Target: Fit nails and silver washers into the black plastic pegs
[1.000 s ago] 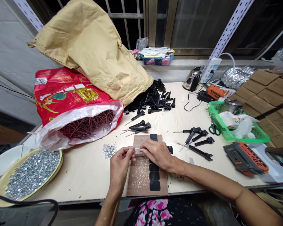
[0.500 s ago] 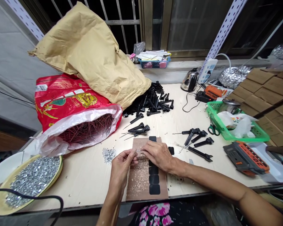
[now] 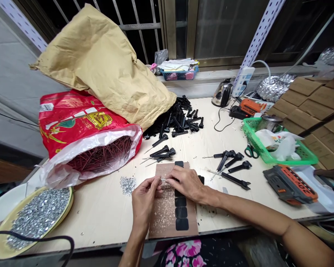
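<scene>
My left hand (image 3: 145, 194) pinches one end of a thin metal pin (image 3: 163, 180) between thumb and forefinger. From the other side, the fingertips of my right hand (image 3: 187, 184) close on the same pin. Both hands are over a brown board (image 3: 161, 224) sprinkled with pale flecks and bearing a column of black rounded squares (image 3: 182, 212). Left of the hands lies a small heap of shiny little pieces (image 3: 128, 184). Black plastic parts with thin rods (image 3: 163, 154) lie beyond the board, and several similar black parts (image 3: 238, 180) are to its right.
At left are a yellow bowl of shiny pieces (image 3: 68, 209), an open red bag (image 3: 69, 128) of dark reddish rods and a tan sack (image 3: 108, 63). A pile of black parts (image 3: 178, 118) is at the back. Rightward are scissors (image 3: 251, 151), a green basket (image 3: 278, 160) and a battery pack (image 3: 291, 185).
The view has shifted slightly. Both hands stay close together over the board with the pin between their fingertips, and a little more of the pin's bright shaft shows.
</scene>
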A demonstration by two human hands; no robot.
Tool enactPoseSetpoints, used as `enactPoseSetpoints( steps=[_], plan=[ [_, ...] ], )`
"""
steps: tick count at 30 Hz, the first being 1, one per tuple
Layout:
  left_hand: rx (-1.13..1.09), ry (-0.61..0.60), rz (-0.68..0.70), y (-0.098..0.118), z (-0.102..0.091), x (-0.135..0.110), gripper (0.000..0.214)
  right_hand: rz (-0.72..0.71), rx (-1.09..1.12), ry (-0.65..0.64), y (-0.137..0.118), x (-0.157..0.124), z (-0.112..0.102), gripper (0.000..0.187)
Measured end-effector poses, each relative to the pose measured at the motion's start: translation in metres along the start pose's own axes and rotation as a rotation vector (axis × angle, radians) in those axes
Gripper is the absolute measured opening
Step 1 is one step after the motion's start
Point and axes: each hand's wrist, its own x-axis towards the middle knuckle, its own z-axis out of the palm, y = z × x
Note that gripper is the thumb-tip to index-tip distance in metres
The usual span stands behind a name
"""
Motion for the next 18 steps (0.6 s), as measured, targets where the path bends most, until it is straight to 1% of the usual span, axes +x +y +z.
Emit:
enactPoseSetpoints(
  steps=[2,4,6,10,12,15,18],
  plan=[
    [0.034,-0.013,0.015,-0.001,0.000,-0.001,0.033,0.085,0.140,-0.026,0.000,0.001,-0.002,0.011],
    [-0.004,-0.033,0.001,-0.002,0.001,-0.001,0.033,0.118,0.199,-0.027,0.000,0.001,-0.003,0.008],
    [-0.075,-0.031,-0.018,-0.001,0.003,0.000,0.032,0.081,0.141,0.003,-0.001,0.000,-0.001,0.009],
    [-0.267,-0.005,-0.137,0.006,0.011,0.002,0.039,-0.107,-0.219,0.137,-0.001,-0.003,0.007,0.017],
    [-0.313,0.004,-0.191,0.010,0.014,0.002,0.043,-0.180,-0.330,0.172,0.000,-0.003,0.011,0.018],
    [-0.299,0.014,-0.183,0.011,0.015,0.001,0.043,-0.198,-0.338,0.164,0.001,-0.004,0.011,0.020],
    [-0.191,0.018,-0.077,0.007,0.012,-0.002,0.037,-0.099,-0.174,0.097,0.001,-0.004,0.008,0.022]
  ],
)
